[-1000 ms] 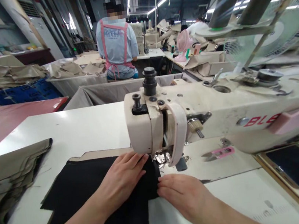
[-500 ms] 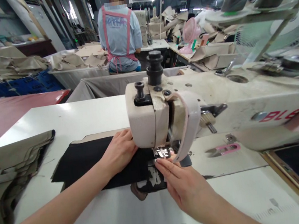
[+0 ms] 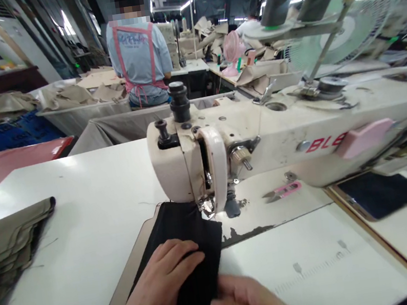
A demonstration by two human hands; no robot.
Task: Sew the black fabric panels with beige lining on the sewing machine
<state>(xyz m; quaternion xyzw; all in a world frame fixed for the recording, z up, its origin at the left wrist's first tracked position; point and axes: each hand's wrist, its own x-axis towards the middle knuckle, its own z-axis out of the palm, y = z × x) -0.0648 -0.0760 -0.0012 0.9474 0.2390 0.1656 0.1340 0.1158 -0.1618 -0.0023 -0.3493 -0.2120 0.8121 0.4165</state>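
A black piece of fabric (image 3: 183, 226) lies over a beige piece (image 3: 136, 255), its far end at the presser foot (image 3: 207, 206) of a white sewing machine (image 3: 170, 170). My left hand (image 3: 168, 278) rests on top of the black fabric, fingers stretched out and lying flat. At the fabric's right edge, nearer to me, my right hand (image 3: 243, 301) has its thumb over the cloth and its fingers at the edge, closed on it. The near end of the fabric runs out of view between my forearms.
Folded beige cloth pieces (image 3: 12, 250) lie on the table at left. Pink-handled thread snips (image 3: 283, 192) and a small bobbin (image 3: 290, 175) lie beside the machine. A phone (image 3: 381, 193) is at right. Ahead, a person in a pink-strapped apron (image 3: 139, 55) faces away.
The fabric has swung round, its length now pointing towards me. Both hands have come nearer to me; the right has left the presser foot for the cloth's edge. The view has shifted right.
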